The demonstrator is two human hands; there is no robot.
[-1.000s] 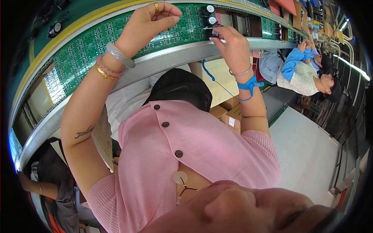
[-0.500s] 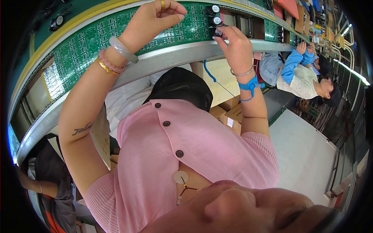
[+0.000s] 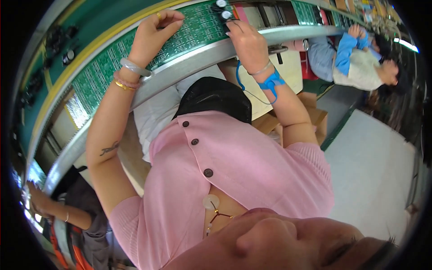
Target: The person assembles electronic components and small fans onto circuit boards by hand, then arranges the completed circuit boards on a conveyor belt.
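Note:
A long green circuit board panel (image 3: 191, 32) lies on the metal-edged bench in front of me. My left hand (image 3: 155, 38) hovers over it, thumb and fingertips brought together; whatever is between them, if anything, is too small to make out. At the panel's right end, my right hand (image 3: 248, 47) has its fingers closed on a small black part, mostly hidden by them. Just beyond those fingers sits a row of black round components with white tops (image 3: 226, 15). A blue wrist strap (image 3: 272, 82) with a thin cord circles my right wrist.
A metal rail (image 3: 198, 54) runs along the bench's near edge. Loose black components (image 3: 67, 56) lie on the green surface at far left. A co-worker in blue sleeves (image 3: 344, 56) works at the right; another person's arm (image 3: 67, 213) shows at lower left. Cardboard boxes (image 3: 315, 114) stand below.
The view has shifted, so the bench and both hands sit farther left in the picture. My right hand stays at the black components, and my left hand keeps its pinched shape.

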